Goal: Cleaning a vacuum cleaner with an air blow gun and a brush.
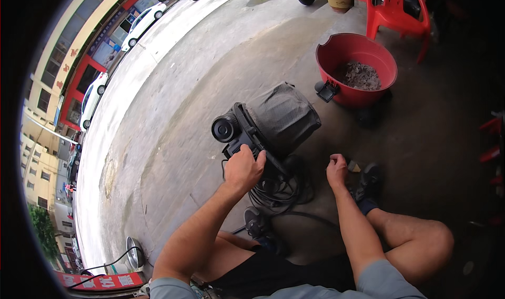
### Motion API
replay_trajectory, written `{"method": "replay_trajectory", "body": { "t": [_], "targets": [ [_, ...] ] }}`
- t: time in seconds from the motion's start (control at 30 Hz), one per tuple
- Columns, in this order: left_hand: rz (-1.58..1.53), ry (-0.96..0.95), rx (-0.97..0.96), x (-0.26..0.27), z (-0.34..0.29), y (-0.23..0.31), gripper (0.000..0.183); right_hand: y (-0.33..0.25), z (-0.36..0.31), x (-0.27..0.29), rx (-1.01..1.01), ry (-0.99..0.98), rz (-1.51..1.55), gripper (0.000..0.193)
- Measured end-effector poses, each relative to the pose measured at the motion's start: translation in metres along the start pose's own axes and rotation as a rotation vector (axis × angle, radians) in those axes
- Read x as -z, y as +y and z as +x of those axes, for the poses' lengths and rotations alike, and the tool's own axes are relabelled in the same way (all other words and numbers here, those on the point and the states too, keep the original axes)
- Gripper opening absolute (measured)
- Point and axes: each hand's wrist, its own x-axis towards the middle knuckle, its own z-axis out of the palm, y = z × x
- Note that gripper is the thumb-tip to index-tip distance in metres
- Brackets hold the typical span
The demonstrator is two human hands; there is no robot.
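The black motor head (239, 133) of a drum vacuum cleaner, with a dusty grey cloth filter bag (286, 115) on it, lies tipped on its side on the ground before me. My left hand (243, 168) is closed on the near edge of the black housing. A coiled black power cord (279, 196) lies just below it, between my feet. To the right, my right hand (337, 170) hangs with curled fingers above the ground, near my shoe. A small tan piece (353, 166) shows beside its fingers; I cannot tell whether the hand holds it.
A red drum (323, 57) with grey dust and debris inside stands ahead to the right, its black latch (326, 90) hanging out. Behind it are a red plastic chair (372, 20) and a potted planter (339, 2). At lower left lies a metal bowl (135, 251).
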Motion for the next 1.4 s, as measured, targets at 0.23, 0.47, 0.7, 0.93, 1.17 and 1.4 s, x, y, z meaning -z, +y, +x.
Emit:
{"method": "replay_trajectory", "body": {
  "t": [0.23,0.47,0.7,0.93,1.17,1.4],
  "targets": [
    [-0.024,0.007,-0.005,-0.006,-0.006,-0.012,0.052,0.022,-0.011,0.037,-0.225,-0.347,-0.607,0.037],
    [-0.046,0.015,0.002,-0.004,-0.009,-0.014,0.053,-0.016,0.024,0.076,-0.473,-0.885,0.184,0.027],
    [-0.048,0.011,-0.005,-0.006,-0.004,-0.009,0.053,-0.137,0.045,0.127,-0.232,-0.736,0.657,0.017],
    [-0.031,0.016,-0.013,-0.006,-0.006,-0.012,0.053,-0.212,0.048,0.085,-0.002,-0.468,0.582,0.025],
    [-0.03,0.029,-0.008,-0.008,-0.005,-0.008,0.053,-0.198,0.065,0.032,0.21,-0.294,0.322,0.036],
    [-0.016,0.017,-0.008,-0.01,-0.005,-0.004,0.052,-0.198,0.085,0.017,0.39,-0.241,0.132,0.04]
  ]
}}
